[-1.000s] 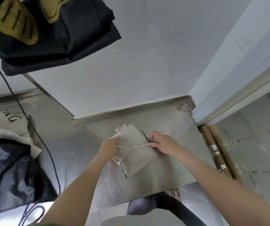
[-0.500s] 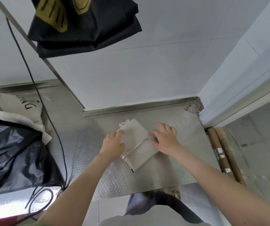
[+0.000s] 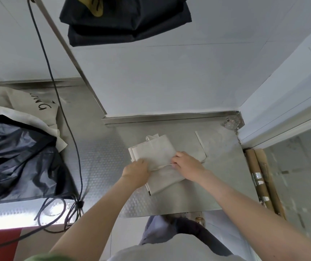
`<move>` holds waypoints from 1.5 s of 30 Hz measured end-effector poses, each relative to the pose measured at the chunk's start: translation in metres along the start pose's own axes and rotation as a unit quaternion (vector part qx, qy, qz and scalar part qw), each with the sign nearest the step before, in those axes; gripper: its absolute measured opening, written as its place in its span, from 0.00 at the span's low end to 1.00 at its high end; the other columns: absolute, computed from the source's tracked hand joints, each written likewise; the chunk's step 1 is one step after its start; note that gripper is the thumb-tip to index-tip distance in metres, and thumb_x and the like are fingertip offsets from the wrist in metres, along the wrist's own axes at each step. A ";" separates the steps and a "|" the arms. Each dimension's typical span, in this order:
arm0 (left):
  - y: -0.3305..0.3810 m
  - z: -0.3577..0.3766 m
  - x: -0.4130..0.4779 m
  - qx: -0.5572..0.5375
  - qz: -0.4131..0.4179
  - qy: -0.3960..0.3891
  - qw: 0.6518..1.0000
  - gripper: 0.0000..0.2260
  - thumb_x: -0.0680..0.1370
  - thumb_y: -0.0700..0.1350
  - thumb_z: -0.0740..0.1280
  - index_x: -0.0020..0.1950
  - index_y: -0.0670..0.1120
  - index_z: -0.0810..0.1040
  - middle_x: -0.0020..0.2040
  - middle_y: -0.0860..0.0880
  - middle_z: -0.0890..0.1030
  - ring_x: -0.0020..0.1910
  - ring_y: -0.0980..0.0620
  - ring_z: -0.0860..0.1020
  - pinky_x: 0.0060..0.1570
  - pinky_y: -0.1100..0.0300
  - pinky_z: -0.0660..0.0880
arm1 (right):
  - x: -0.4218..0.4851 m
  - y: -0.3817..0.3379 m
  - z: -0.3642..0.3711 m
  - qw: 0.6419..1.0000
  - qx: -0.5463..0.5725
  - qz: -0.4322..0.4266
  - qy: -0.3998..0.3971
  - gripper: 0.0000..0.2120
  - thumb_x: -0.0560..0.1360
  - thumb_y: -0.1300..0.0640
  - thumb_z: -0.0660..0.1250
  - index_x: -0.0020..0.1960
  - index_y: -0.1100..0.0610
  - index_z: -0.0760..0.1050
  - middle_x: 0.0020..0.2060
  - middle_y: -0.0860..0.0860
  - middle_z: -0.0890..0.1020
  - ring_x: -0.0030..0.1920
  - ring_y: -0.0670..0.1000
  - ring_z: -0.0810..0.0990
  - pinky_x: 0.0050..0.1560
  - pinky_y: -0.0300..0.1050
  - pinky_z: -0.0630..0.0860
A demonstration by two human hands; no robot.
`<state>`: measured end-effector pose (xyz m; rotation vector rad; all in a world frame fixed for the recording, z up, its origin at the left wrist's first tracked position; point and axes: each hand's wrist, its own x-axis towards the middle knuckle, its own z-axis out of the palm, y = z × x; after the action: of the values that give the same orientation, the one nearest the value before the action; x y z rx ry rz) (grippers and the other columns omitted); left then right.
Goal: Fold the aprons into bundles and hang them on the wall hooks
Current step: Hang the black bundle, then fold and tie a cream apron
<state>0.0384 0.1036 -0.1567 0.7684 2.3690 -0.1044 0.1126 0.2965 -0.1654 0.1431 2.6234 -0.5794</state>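
Note:
A folded beige apron [image 3: 156,153] lies on the steel counter [image 3: 222,185] near the wall corner. My left hand [image 3: 136,170] grips its left edge, fingers tucked under the fabric. My right hand [image 3: 186,164] pinches the thin beige strap [image 3: 165,166] that runs across the bundle's middle. A loose length of strap [image 3: 200,143] trails to the right on the counter. A black apron bundle with yellow print [image 3: 124,17] hangs on the wall above.
A black apron [image 3: 19,157] and a beige one with lettering [image 3: 25,104] are heaped on the counter at the left. A black cable [image 3: 64,129] hangs down and coils at the counter's front. Two cardboard tubes [image 3: 260,178] lean at the right.
My right hand went from lying flat on the bundle to pinching the strap across it. My left hand slid down to the bundle's left edge. The view tilted so everything sits further right.

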 end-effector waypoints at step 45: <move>0.015 -0.095 0.005 -0.193 0.160 0.003 0.968 0.08 0.80 0.45 0.61 0.49 0.46 0.80 0.45 0.52 0.74 0.45 0.53 0.72 0.39 0.65 0.64 | -0.006 -0.039 -0.043 0.788 0.609 0.029 0.086 0.09 0.80 0.61 0.60 0.45 0.59 0.77 0.39 0.49 0.80 0.43 0.47 0.76 0.49 0.38 0.71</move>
<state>-0.0085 0.1433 -0.0820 0.9379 2.1414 0.4801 0.0929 0.2796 -0.1131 0.6696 1.9248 -2.2072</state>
